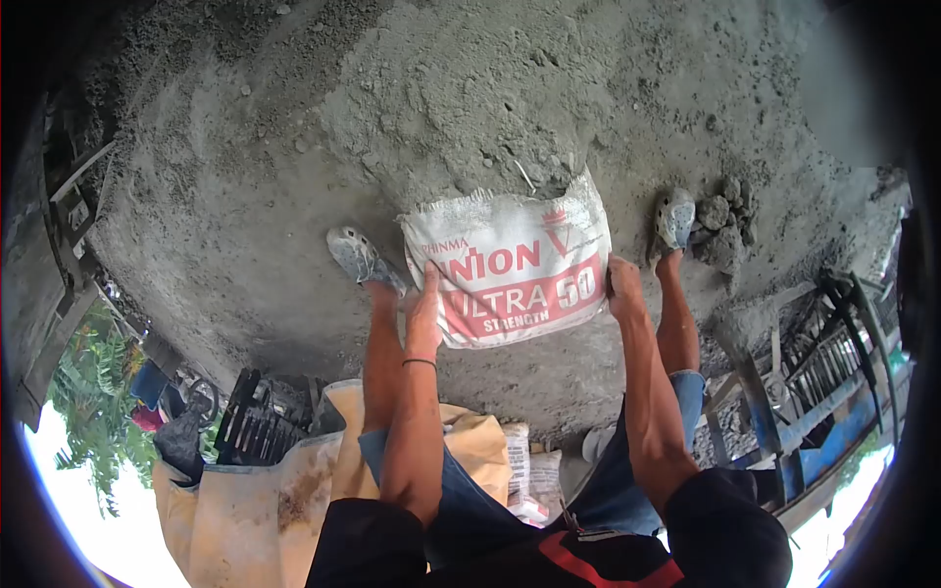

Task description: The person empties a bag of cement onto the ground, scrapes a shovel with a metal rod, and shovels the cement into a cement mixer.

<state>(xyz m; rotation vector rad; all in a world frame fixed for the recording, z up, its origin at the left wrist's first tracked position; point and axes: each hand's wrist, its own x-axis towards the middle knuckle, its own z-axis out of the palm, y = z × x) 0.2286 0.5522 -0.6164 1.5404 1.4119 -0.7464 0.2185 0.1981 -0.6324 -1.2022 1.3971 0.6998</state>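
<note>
A: How should this cement sack point(505, 269) be handled?

B: By both side edges, with an even pull, so the woven cloth neither twists nor sags. It's between the clogs point(674, 218), its frayed end toward the grey sandy mix point(461, 118); whether it touches there, I can't tell.

A: And the hands?

B: Both grip it. The left hand point(425, 312) pinches the left edge, thumb on the printed face, fingers mostly hidden. The right hand point(624, 281) is curled on the right edge. The forearms point(644, 377) reach down roughly parallel; matching wrist heights would help level it.
</note>
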